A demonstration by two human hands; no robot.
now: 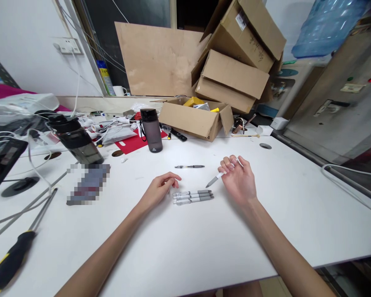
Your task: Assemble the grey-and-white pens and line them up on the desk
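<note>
My right hand (239,181) is turned palm up, its fingers curled around a pen (214,180) with a white barrel and grey grip. The pen's tip points down and to the left. Below it, several similar white and grey pens (193,197) lie side by side on the white table (185,243), grips to the right. My left hand (160,189) rests just beside their left ends, fingers loosely bent and apart, with nothing seen in it. Farther back, a single darker pen (189,166) lies alone, roughly parallel to the row.
A dark water bottle (151,131) and an open cardboard box (191,119) stand at the back. On the left are another bottle (77,140), a pixelated flat item (89,185), cables and a screwdriver (21,243). A metal cabinet (334,103) borders the right side.
</note>
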